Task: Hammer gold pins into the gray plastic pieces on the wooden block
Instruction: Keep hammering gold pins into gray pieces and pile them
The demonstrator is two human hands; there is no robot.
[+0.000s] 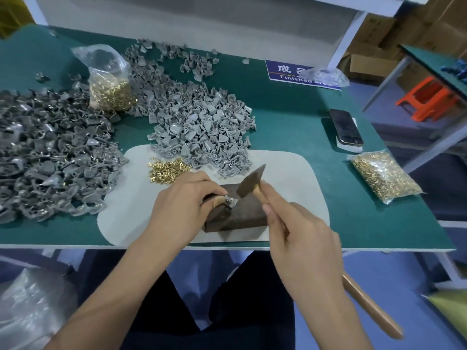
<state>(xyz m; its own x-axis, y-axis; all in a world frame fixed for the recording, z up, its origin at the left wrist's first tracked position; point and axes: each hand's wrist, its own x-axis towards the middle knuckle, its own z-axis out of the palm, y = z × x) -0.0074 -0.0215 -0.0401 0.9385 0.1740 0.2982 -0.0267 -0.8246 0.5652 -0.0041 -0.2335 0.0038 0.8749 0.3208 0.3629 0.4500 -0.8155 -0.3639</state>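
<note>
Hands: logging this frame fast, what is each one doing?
Left hand: pinches the gray plastic piece on the wooden block.
Right hand: grips the hammer.

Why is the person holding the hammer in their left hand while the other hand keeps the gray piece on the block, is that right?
Not quite: the head view shows the hammer in the right hand. The left hand keeps the gray piece on the wooden block.

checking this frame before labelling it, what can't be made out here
Head view only:
- Gold pin in the gray piece: too small, behind left hand fingertips.
- Hammer head: motion-blurred; contact unclear.
- Handle middle: hidden in right hand.
- Blue sign: text partly covered by plastic bag.
</note>
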